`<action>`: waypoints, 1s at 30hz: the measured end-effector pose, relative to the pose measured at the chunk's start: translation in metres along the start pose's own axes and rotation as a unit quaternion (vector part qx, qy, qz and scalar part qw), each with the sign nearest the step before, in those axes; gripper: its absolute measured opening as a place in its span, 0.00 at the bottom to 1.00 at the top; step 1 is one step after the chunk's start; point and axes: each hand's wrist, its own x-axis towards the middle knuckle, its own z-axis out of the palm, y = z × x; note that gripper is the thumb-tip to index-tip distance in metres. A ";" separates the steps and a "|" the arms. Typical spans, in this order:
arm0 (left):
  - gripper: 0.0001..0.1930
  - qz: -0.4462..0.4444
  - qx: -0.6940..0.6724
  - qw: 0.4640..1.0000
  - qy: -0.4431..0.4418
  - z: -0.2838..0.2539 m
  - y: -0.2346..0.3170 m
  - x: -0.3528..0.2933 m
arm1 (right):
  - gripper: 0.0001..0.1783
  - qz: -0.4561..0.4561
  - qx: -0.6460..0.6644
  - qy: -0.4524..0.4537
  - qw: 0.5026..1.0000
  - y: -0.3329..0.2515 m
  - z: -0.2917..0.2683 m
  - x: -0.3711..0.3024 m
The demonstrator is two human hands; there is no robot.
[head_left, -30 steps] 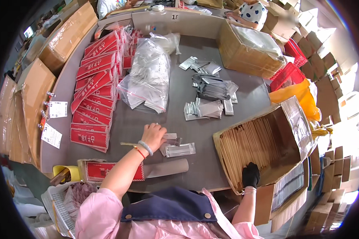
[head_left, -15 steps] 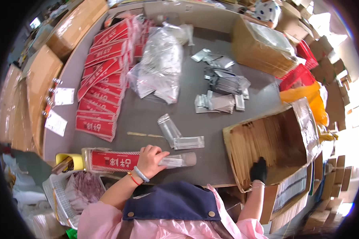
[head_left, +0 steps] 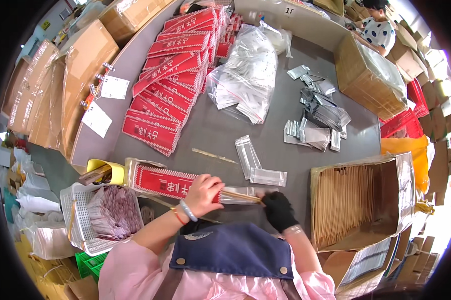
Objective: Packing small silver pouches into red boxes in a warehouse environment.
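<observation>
A long red-and-clear plastic bag lies at the table's near edge. My bare left hand is closed around its right part, fingers bent over the red print. In a black glove, my right hand pinches the right end of thin brown wooden sticks; how many is unclear. Their left end reaches the bag beside my left fingers; whether it is inside, I cannot tell. Just beyond lie two flat clear sachets. An open cardboard box at right holds many such sticks.
Red printed bags are stacked at far left, beside a plastic bag of white packets. Silvery packets lie right of centre. A yellow container and white basket stand at left. Another person is at far right.
My right hand has left the cardboard box and come left to the red bag, now with brown sticks in its fingers. My left hand stays on the bag. The view has shifted.
</observation>
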 end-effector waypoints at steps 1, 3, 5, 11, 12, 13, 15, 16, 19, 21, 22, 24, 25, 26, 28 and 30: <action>0.34 -0.004 -0.011 1.000 -0.004 0.005 0.005 0.005 | 0.09 -0.014 0.027 0.010 0.999 -0.012 0.005 0.012; 0.36 -0.002 0.009 1.000 0.011 0.008 0.013 0.011 | 0.09 -0.031 0.053 0.020 0.998 -0.005 0.011 0.019; 0.36 -0.009 0.032 0.999 0.017 0.006 0.015 0.013 | 0.09 0.090 0.078 0.033 0.992 0.027 0.013 0.008; 0.34 0.020 0.057 0.998 -0.006 0.028 0.009 0.022 | 0.15 0.105 0.367 0.054 0.923 -0.044 0.054 0.036; 0.34 0.019 0.058 0.998 -0.006 0.025 0.010 0.024 | 0.19 0.068 0.426 0.042 0.901 -0.066 0.037 0.047; 0.33 0.029 0.071 0.997 -0.019 0.018 0.012 0.027 | 0.22 0.082 0.317 0.039 0.944 -0.066 0.024 0.047; 0.23 0.064 0.091 0.993 -0.022 0.017 0.015 0.028 | 0.33 0.001 0.006 0.078 0.997 -0.050 0.004 0.043; 0.23 0.059 0.093 0.994 -0.020 0.018 0.016 0.026 | 0.33 -0.004 0.008 0.075 0.997 -0.046 -0.002 0.041; 0.08 0.117 0.103 0.979 -0.134 -0.013 0.022 0.043 | 0.34 -0.036 -0.048 0.001 0.998 -0.038 -0.013 0.037; 0.06 0.150 0.118 0.979 -0.068 -0.045 0.006 0.050 | 0.34 -0.001 -0.063 0.004 0.998 -0.028 -0.028 0.029; 0.05 0.143 0.095 0.984 -0.052 -0.061 -0.015 0.051 | 0.33 0.032 -0.092 0.012 0.995 -0.029 -0.038 0.025; 0.08 0.073 0.197 0.977 0.047 -0.086 -0.046 0.053 | 0.32 0.141 -0.086 0.054 0.985 -0.022 -0.042 0.018; 0.13 0.013 0.240 0.968 0.077 -0.084 -0.047 0.046 | 0.32 0.116 -0.072 0.076 0.988 -0.022 -0.043 0.017; 0.18 -0.047 0.281 0.953 0.106 -0.079 -0.042 0.037 | 0.32 0.117 -0.070 0.076 0.988 -0.024 -0.044 0.019; 0.35 -0.137 0.102 0.980 0.104 -0.031 -0.030 0.017 | 0.33 0.087 -0.124 0.022 0.988 -0.033 -0.043 0.022; 0.48 -0.232 0.120 0.962 0.078 0.004 -0.012 0.003 | 0.33 0.078 -0.116 0.027 0.990 -0.037 -0.039 0.023</action>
